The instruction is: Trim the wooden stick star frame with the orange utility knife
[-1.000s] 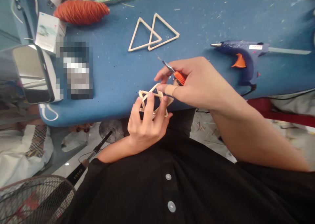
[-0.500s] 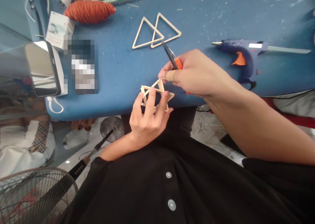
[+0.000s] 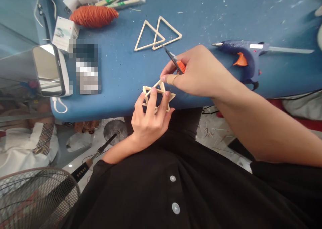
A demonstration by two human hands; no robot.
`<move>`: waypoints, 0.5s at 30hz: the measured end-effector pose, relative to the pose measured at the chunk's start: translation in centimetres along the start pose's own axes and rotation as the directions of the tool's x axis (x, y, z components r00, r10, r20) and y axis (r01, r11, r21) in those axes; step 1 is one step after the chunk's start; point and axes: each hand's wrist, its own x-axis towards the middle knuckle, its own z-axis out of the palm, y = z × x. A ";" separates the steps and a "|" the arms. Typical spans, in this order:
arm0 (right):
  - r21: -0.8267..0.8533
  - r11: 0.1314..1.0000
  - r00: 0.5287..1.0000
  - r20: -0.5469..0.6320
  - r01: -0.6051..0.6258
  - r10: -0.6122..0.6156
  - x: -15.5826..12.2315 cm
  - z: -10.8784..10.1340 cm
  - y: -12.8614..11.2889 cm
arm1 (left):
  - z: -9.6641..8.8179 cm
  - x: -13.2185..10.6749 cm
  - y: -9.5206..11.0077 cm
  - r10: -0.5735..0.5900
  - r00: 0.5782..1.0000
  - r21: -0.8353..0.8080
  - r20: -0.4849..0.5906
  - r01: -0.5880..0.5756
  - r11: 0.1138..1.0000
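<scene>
A small star made of pale wooden sticks (image 3: 158,92) lies at the near edge of the blue table (image 3: 120,71). My left hand (image 3: 148,120) presses its fingers down on the star and holds it in place. My right hand (image 3: 195,71) is closed on orange-handled pliers (image 3: 176,61) whose metal tip points up and left, while its fingertips pinch the star's top point. One finger of that hand wears a tan bandage.
Two stick triangles (image 3: 157,36) lie further back. A blue glue gun (image 3: 240,52) rests at the right. Orange yarn (image 3: 93,15), a small box (image 3: 64,32), wrapped chopsticks (image 3: 118,1) and a phone (image 3: 49,69) sit at the left. A fan grille (image 3: 32,198) is below left.
My right hand lifted off the star, swung the pliers' tip upward, and came back to pinch the star's top point. The left hand stayed on the star.
</scene>
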 end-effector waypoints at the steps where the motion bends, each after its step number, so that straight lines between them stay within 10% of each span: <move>1: -0.102 0.994 0.999 -0.005 0.049 -0.050 0.0 0.0 -0.2 | 0.1 -0.1 0.0 -0.012 1.000 -0.004 0.009 0.012 1.000; 6: -0.525 0.813 0.967 0.114 0.252 -0.227 -0.4 -0.1 -1.9 | 0.4 -0.3 0.1 -0.046 0.999 -0.035 -0.001 0.046 0.998; 15: -0.487 0.845 0.975 0.089 0.219 -0.201 -0.1 0.7 -1.6 | 0.6 -0.4 0.0 -0.071 0.996 -0.067 0.054 0.075 0.995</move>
